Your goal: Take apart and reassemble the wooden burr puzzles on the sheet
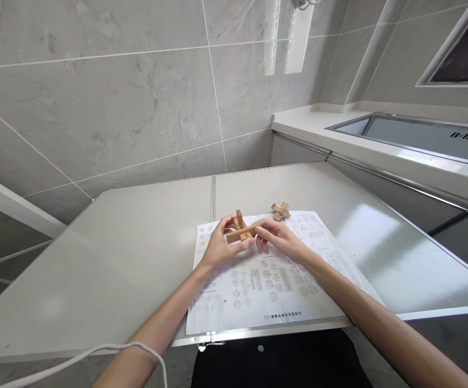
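Note:
Both my hands are closed around a wooden burr puzzle (242, 233), made of crossed light-brown sticks, just above a printed sheet. My left hand (220, 245) grips it from the left, with the thumb along its near side. One stick points upward, and a piece facing me bears a dark number 2. My right hand (280, 238) pinches the right end of the long crosswise stick; some of its fingers curl underneath, partly hidden. Beyond my right hand, an assembled wooden cross-shaped puzzle (281, 211) rests at the sheet's far edge.
The white paper sheet (253, 310) with printed puzzle diagrams lies on a pale folding table (148, 258). A metal latch (207, 339) sits at the table's front edge. A white cable (96, 349) crosses the lower left. To the right is a counter with a sink (423, 137); a tiled wall stands behind.

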Available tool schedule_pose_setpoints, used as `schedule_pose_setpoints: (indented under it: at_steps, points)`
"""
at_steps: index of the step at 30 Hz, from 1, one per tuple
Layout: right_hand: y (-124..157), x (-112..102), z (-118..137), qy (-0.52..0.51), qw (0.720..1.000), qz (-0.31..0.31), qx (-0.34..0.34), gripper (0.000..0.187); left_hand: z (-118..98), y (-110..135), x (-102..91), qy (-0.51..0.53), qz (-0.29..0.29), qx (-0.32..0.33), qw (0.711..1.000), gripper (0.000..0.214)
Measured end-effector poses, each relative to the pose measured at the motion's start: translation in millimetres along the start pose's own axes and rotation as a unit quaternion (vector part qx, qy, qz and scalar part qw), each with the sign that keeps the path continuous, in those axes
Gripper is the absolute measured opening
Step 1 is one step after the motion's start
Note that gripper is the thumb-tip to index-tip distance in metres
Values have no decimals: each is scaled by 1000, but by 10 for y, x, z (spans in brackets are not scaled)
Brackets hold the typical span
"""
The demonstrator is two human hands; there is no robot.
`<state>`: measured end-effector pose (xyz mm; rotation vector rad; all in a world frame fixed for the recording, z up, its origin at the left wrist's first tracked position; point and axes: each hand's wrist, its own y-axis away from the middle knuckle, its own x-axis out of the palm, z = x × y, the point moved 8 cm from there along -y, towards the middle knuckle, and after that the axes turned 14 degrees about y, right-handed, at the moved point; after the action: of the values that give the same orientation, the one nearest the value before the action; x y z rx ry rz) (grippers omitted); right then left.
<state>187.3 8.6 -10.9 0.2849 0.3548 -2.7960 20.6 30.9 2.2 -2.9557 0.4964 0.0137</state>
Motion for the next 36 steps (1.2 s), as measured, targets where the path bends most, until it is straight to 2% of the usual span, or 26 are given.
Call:
schedule_pose_setpoints:
  at_steps: [7,13,22,26,31,36]
  points:
    - [1,36,43,-13,1000,18,-5,40,65,-33,-25,34,9,-31,999,69]
    - [-1,56,15,-40,999,29,1,38,62,-20,50,64,59,-60,994,52]
    - [7,3,-57,-92,995,20,35,37,32,3,145,211,104,-88,968,65]
    - [0,10,-76,-105,994,26,31,36,87,-23,104,280,55,-104,953,72]
    - [-1,10,-80,-94,995,24,34,38,171,-86,-60,352,-39,-106,929,54]
    - [-1,33,-105,-38,998,25,42,41,162,-121,-141,425,-86,-101,895,44]
